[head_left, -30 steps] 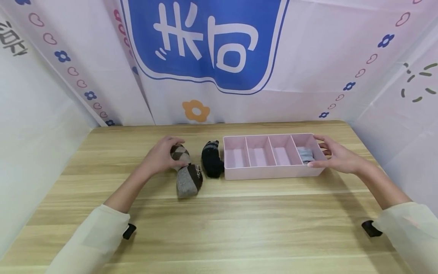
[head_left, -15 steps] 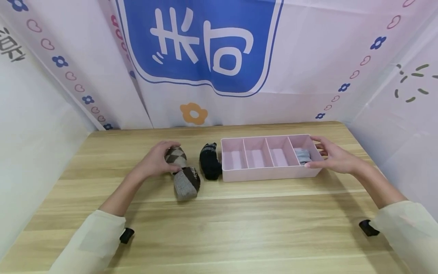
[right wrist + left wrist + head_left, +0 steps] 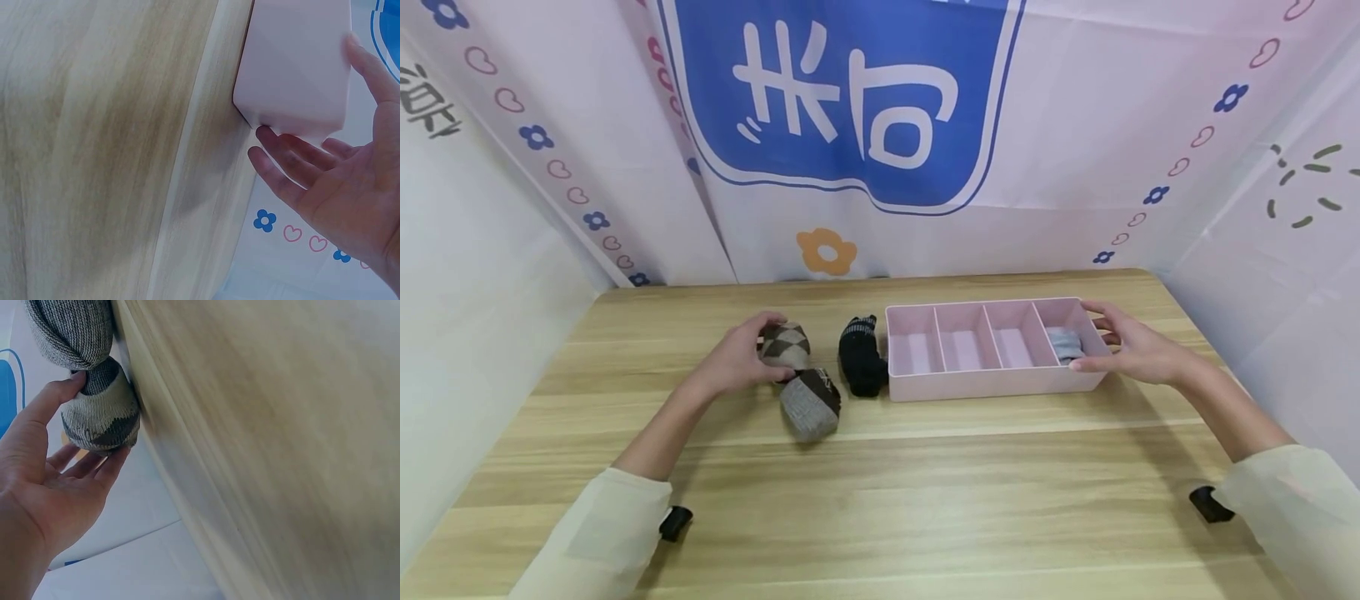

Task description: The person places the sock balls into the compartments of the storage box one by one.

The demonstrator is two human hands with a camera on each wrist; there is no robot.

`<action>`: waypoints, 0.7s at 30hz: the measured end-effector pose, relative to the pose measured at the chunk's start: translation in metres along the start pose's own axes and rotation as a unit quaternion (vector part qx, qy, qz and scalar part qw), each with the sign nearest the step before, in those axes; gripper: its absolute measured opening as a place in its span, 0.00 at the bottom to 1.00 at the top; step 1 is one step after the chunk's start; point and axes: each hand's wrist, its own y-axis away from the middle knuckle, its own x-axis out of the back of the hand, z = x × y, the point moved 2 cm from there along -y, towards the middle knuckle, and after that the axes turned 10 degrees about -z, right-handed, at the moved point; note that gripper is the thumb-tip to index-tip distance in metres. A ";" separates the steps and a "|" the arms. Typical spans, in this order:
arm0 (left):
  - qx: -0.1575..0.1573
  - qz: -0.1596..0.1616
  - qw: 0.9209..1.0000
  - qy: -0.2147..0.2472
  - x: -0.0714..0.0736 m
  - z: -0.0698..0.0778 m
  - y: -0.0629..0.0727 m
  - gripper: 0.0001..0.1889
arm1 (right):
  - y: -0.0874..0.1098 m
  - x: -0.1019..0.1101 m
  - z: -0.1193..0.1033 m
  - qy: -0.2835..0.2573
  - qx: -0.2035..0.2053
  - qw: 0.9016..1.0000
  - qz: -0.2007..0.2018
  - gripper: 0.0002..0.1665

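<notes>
In the head view my left hand (image 3: 743, 357) holds a brown-and-beige argyle sock bundle (image 3: 787, 345) on the table, thumb on its near side and fingers behind it. The left wrist view shows the thumb at the narrow gap between this bundle (image 3: 100, 419) and a grey sock bundle (image 3: 72, 331). That grey-and-dark-brown bundle lies against it on the near side. Right of them a black rolled sock (image 3: 861, 357) touches or nearly touches a pink divided box (image 3: 992, 383). My right hand (image 3: 1138, 346) grips the box's right end, thumb at the front corner, fingers against the end wall.
A light grey-blue folded sock (image 3: 1064, 343) lies in the box's rightmost compartment; the other compartments show bare floors. The wooden table (image 3: 910, 508) meets printed white cloth (image 3: 1045, 208) at the back and sides.
The grey-and-brown bundle has turned slightly as my left hand shifts its hold on the argyle one. My right hand and the box keep their places; the head view tilts a little.
</notes>
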 end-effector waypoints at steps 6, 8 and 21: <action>0.009 0.004 1.000 0.010 0.001 -0.005 -0.002 0.40 | 0.000 0.000 0.000 0.000 -0.003 1.000 -0.001 0.61; 0.006 0.004 1.000 0.012 0.001 -0.005 -0.003 0.39 | 0.001 -0.001 -0.001 -0.002 -0.004 1.000 0.000 0.61; -0.002 0.009 1.000 0.019 0.002 -0.001 -0.005 0.39 | -0.001 0.000 0.001 0.000 0.002 1.000 0.001 0.60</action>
